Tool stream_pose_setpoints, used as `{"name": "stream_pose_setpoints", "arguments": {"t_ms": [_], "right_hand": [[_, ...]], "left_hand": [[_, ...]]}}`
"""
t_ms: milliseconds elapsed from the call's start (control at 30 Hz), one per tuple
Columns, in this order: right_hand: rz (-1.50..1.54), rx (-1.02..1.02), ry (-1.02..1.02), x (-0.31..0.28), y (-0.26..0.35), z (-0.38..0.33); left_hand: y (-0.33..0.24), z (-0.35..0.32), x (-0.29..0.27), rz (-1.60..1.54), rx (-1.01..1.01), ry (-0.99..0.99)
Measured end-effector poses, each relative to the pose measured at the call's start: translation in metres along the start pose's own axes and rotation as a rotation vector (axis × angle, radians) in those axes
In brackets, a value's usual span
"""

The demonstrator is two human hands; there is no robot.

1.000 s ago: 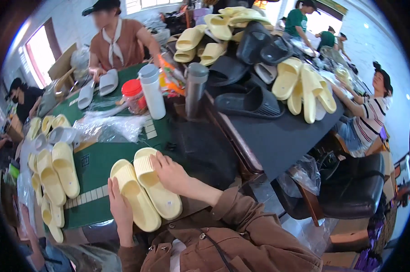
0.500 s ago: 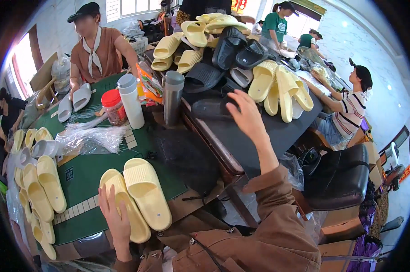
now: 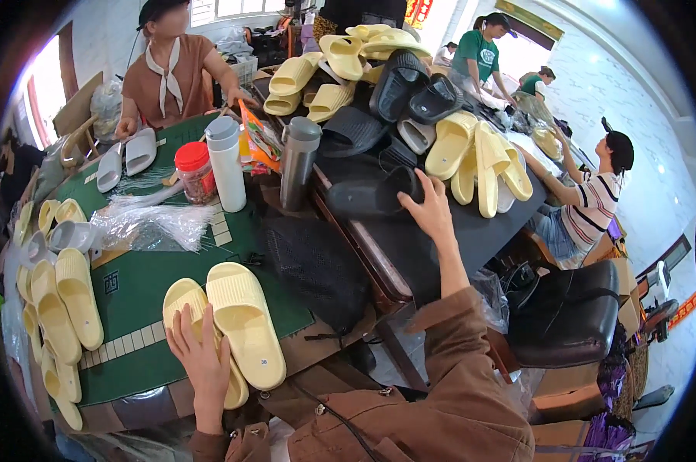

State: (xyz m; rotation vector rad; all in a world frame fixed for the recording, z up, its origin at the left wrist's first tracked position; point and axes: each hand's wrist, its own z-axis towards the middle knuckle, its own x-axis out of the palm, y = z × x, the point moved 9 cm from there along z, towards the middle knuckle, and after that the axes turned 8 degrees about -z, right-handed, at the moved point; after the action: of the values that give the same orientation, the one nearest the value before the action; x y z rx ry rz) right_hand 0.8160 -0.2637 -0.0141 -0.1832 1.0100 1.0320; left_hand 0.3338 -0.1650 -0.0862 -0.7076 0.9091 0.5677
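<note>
Now left hand [image 3: 201,360] flat, open on yellow slipper pair [image 3: 232,327] at green bench [image 3: 140,289] edge; right hand [image 3: 428,212] reaching out, fingers spread, touching black slipper [image 3: 367,196] on dark bench; pick-up step, next needs firm grasp

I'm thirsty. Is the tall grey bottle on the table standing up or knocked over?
Standing up. The tall grey bottle is upright on the table, its cap on top, beside a white bottle that is also upright.
</note>
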Motion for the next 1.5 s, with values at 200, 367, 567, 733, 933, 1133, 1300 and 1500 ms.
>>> {"name": "stream_pose_setpoints", "arguments": {"t_ms": [200, 367, 567, 733, 933, 1133, 1300, 1500], "right_hand": [[-0.177, 0.076, 0.061, -0.065, 0.004, -0.045], [-0.219, 0.122, 0.209, -0.089, 0.020, -0.065], [0.080, -0.221, 0.192, -0.074, 0.050, -0.064], [0.132, -0.105, 0.107, -0.054, 0.027, -0.052], [0.129, -0.121, 0.117, -0.047, 0.008, -0.046], [0.014, -0.395, 0.049, -0.065, 0.024, -0.038], [0.432, -0.330, 0.441, -0.022, 0.009, -0.021], [0.266, -0.333, 0.147, -0.007, -0.008, -0.007]], "left_hand": [[0.005, -0.001, 0.002, -0.009, 0.003, -0.001], [0.006, -0.002, 0.002, 0.005, 0.005, -0.008], [0.006, -0.002, 0.003, 0.010, 0.001, -0.005], [0.003, -0.001, 0.002, 0.016, 0.003, -0.004], [0.002, -0.001, 0.001, 0.001, 0.003, -0.013], [0.003, 0.000, 0.000, -0.005, 0.009, -0.021], [0.004, -0.001, -0.001, -0.012, 0.000, -0.017], [0.002, 0.000, -0.001, -0.011, 0.000, -0.018]]}}
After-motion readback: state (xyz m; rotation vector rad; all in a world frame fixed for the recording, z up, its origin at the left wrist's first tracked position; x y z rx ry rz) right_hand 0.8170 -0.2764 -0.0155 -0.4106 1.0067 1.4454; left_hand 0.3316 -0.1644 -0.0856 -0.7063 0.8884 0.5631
